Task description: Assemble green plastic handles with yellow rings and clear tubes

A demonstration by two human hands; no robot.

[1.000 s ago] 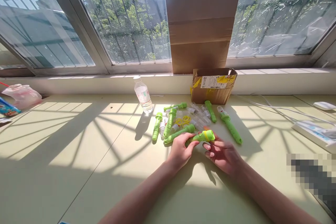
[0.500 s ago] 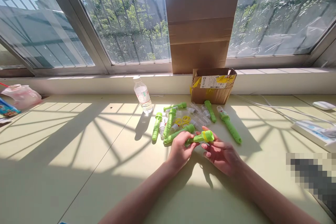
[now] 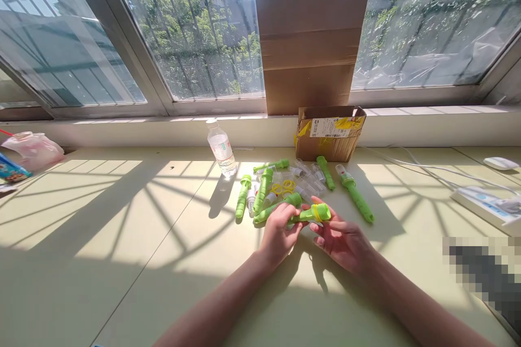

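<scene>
My left hand (image 3: 280, 230) grips a green plastic tube (image 3: 305, 215) with a flared, threaded end pointing right. A yellow ring (image 3: 316, 212) sits around the neck just below that thread. Around the threaded end, the fingers of my right hand (image 3: 345, 241) are curled, touching the tube from behind and from the right. Right behind my left hand lies another green tube (image 3: 272, 210). Loose yellow rings (image 3: 288, 185) and clear plastic tubes (image 3: 311, 181) lie among several more green tubes (image 3: 242, 198). One green tube with a clear, white-based tip (image 3: 358, 198) lies apart on the right.
A clear bottle (image 3: 222, 149) stands behind the parts on the left, and an open cardboard box (image 3: 329, 133) stands against the window sill. At right are a white power strip (image 3: 484, 206), cables and a white mouse-like object (image 3: 501, 163). A pink container (image 3: 35, 149) is far left.
The held tube has shifted very slightly left and down, and the right fingers have moved a little around its threaded end. The other parts lie as before.
</scene>
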